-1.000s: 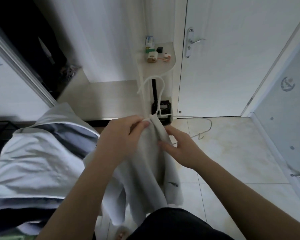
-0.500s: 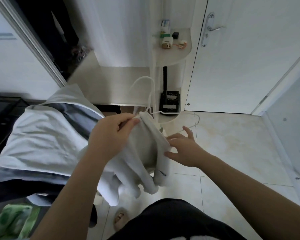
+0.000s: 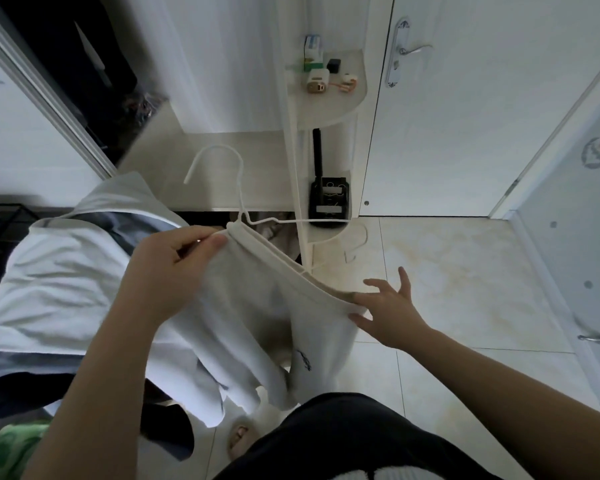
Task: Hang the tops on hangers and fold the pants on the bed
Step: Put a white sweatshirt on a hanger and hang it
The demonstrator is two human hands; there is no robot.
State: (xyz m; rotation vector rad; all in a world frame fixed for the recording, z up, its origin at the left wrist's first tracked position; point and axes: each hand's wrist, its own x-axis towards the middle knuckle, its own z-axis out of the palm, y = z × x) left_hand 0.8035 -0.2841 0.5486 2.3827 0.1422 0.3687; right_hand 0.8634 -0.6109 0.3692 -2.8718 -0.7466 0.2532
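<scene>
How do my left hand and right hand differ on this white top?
The left hand is curled, pinching the white top beside the hanger; the right hand is spread, fingers straight, touching the top's edge. The left hand is near the hanger's hook; the right hand is farther off. Both touch the top.

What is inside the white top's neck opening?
One arm of the white hanger goes in at the collar of the white top, which the left hand pinches; hook and other arm are bare. Fabric hides how far it reaches.
</scene>
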